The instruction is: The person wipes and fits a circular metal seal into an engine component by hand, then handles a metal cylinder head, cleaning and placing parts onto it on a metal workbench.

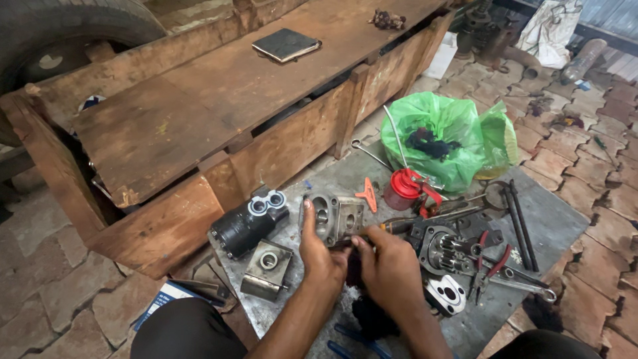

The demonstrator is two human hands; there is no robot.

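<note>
My left hand (320,258) and my right hand (391,267) meet over a grey metal sheet (555,226) on the floor. Their fingers pinch a small dark part (344,244) between them; what it is cannot be told. A dark rag (369,314) hangs just below the hands. My left thumb points up beside a grey metal housing block (337,214). A black cylindrical pump body (249,226) lies to the left, with a square plate with a hole (267,266) in front of it. An open gear housing (442,249) sits right of my right hand.
A red oil can (402,189), green plastic bag (442,136), red-handled pliers (488,262), a wrench (525,282), two dark rods (518,219) and a pale cover plate (448,294) crowd the sheet. A wooden bench (219,100) stands behind, a tyre (60,26) at far left.
</note>
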